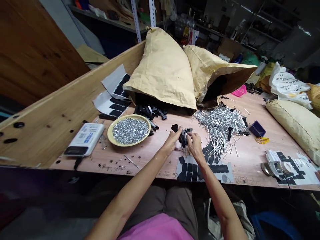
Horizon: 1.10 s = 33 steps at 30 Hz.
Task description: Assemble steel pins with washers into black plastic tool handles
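"What are the hands on?"

"The left hand (174, 138) is curled round a bunch of black pieces (183, 137), dark and blocky, with thin metal ends poking out below. The right hand (194, 142) has its fingers closed on the other side of that bunch."

"And where's the bunch?"

"Just in from the middle of the bench's (113, 158) front edge. Whether it touches the pinkish, wood-grained top, I can't tell."

"What's nearest?"

"A smooth grey sheet (217, 177) by the front edge, carrying flat, matte black pads (189, 176) with rounded corners. Behind it, toward the right edge, there's a bristling heap of metal rods (220, 121), straight, slim and shiny."

"Toward the left?"

"A shallow, round yellow plate (109, 134) heaped with tiny silvery bits (130, 130). Past that, near the front left corner, sits a white box (86, 138), a slab with rounded corners."

"Farther out?"

"Two tan sacks (162, 73) slump toward the back edge, creased like stiff paper, their mouths gaping. A knotted wooden board (67, 105) stands along the left edge. Over toward the right edge are a small, dark, square-sided tub (257, 129) and another plump tan sack (297, 125)."
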{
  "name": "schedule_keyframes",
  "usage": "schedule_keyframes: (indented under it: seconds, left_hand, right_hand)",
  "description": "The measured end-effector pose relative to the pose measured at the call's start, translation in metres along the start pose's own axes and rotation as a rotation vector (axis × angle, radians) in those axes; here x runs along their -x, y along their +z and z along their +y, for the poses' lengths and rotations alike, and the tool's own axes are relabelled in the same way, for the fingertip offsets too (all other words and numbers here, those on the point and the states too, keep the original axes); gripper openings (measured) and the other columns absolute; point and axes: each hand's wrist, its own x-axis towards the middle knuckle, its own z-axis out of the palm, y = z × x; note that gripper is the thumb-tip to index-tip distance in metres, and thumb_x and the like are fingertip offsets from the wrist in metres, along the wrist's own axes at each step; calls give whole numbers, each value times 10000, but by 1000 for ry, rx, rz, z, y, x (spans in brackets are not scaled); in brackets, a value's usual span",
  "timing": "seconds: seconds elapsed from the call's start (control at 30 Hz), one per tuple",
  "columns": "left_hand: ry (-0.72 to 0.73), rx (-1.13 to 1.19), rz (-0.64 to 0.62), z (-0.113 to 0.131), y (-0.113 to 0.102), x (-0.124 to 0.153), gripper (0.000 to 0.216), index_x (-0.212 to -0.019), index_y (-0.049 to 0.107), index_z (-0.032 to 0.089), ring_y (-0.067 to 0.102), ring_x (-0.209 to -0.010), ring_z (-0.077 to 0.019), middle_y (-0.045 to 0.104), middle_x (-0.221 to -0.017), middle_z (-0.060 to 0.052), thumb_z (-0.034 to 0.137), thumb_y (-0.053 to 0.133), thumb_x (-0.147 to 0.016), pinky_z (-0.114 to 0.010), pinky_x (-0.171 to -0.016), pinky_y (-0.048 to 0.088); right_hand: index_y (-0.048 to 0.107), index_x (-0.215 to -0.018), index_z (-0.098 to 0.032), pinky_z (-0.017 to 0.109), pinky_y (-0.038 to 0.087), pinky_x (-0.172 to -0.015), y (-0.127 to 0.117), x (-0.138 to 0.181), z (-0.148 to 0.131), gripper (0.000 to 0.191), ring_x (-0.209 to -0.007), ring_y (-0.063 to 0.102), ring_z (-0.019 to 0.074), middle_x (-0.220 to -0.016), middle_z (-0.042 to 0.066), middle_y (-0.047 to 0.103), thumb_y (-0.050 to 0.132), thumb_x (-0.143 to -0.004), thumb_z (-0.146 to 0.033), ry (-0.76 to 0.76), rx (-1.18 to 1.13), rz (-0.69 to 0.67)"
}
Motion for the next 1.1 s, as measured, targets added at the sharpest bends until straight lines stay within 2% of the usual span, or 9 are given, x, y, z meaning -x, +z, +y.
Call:
schedule_keyframes:
  seconds: [0.13, 0.33, 0.43, 0.53, 0.63, 0.73, 0.87, 0.97, 1.1]
  left_hand:
    - [-28, 277, 27, 15, 0, 26, 371, -769, 622, 138, 635, -857, -190, 677, -796, -80, 503, 671, -738, -307, -845, 463]
    - [-31, 467, -141, 26, -3, 56, 428, -1063, 618, 116, 634, -1012, -249, 668, -1048, -175, 445, 639, -789, -393, -959, 440]
    - [150, 129, -13, 11, -12, 76, 541, -1225, 548, 141, 512, -1217, -321, 573, -1268, -193, 415, 663, -772, -461, -1017, 391]
    - [600, -417, 221, -15, -16, 107, 598, -1366, 408, 169, 267, -1398, -298, 418, -1445, -161, 299, 613, -819, -493, -1126, 236]
    - [807, -812, -39, -38, -17, 134, 442, -1339, 452, 194, 424, -1309, -256, 544, -1338, -130, 150, 416, -902, -495, -1098, 289]
    - [634, -843, -135, -48, -26, 142, 421, -1286, 517, 180, 619, -1024, -228, 670, -1060, -128, 125, 389, -889, -382, -911, 475]
    - [261, -414, -117, -45, -53, 137, 215, -952, 666, 190, 622, -768, -169, 664, -835, -67, 249, 479, -865, -270, -705, 490]
    - [-67, -122, -130, -40, -72, 135, 270, -817, 629, 182, 434, -439, -85, 485, -567, 44, 434, 531, -818, -204, -416, 338]
    - [-226, 79, -97, -34, -86, 135, 386, -740, 585, 160, 427, -398, -60, 483, -581, 62, 535, 644, -669, -203, -394, 345]
  right_hand:
    - [687, -820, -205, 346, 443, -794, -5, 21, -5, 335, -807, 574, 210, -796, 66, 643, 450, -881, -434, -170, -108, -187]
    - [605, -803, -185, 271, 436, -592, -30, 35, -8, 389, -587, 529, 145, -632, -7, 554, 542, -778, -568, -18, -425, -440]
    - [598, -747, -186, 264, 402, -553, -52, 38, -8, 332, -557, 498, 143, -612, -3, 535, 533, -789, -509, -2, -197, -273]
    - [608, -712, -189, 272, 409, -592, -70, 45, -13, 250, -619, 537, 161, -671, 34, 585, 508, -817, -393, -159, 79, -219]
    - [614, -695, -187, 260, 419, -596, -77, 54, -25, 226, -609, 552, 149, -671, 33, 608, 492, -836, -315, -317, 157, -426]
    - [630, -742, -189, 238, 421, -540, -73, 56, -32, 187, -557, 563, 137, -626, 6, 619, 553, -822, -339, -275, 57, -567]
    - [614, -1087, -208, 254, 465, -540, -40, 40, -27, 303, -549, 596, 136, -774, 11, 659, 551, -841, -373, -208, -106, -511]
    - [644, -1079, -221, 281, 476, -669, 2, 29, -24, 264, -718, 626, 169, -894, 61, 649, 467, -889, -271, -336, 100, -403]
    - [648, -1014, -248, 265, 442, -676, 44, 27, -30, 239, -853, 584, 195, -953, 71, 630, 455, -896, -174, -413, 493, -499]
